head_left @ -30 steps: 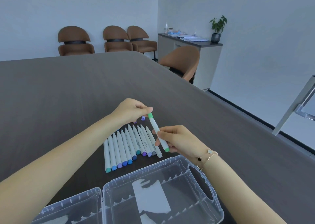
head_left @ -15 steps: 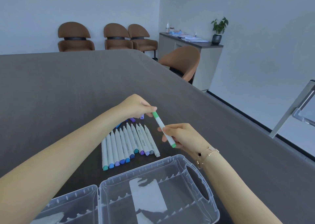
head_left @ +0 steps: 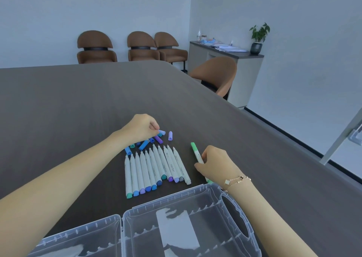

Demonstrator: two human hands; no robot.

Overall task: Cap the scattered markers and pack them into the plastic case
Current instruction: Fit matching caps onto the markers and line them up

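Several white markers (head_left: pixel 154 168) lie side by side on the dark table, their far tips uncapped. Loose blue, teal and purple caps (head_left: pixel 146 143) lie scattered just beyond them. My left hand (head_left: pixel 140 128) hovers over that pile and pinches a light blue cap (head_left: pixel 161 132). To the right, my right hand (head_left: pixel 216 163) holds a green-capped marker (head_left: pixel 196 152) low against the table. The clear plastic case (head_left: pixel 195 194) lies open at the near edge with nothing in its compartments but a white label.
A lone lilac cap (head_left: pixel 170 135) lies right of the pile. The table (head_left: pixel 78 104) stretches far to the left and back. A brown chair (head_left: pixel 217 74) stands at its right edge, more chairs and a cabinet with a plant behind.
My right hand has lowered the green marker from mid-air down to the table right of the row. My left hand let go of its tip and went to the cap pile, pinching a light blue cap.
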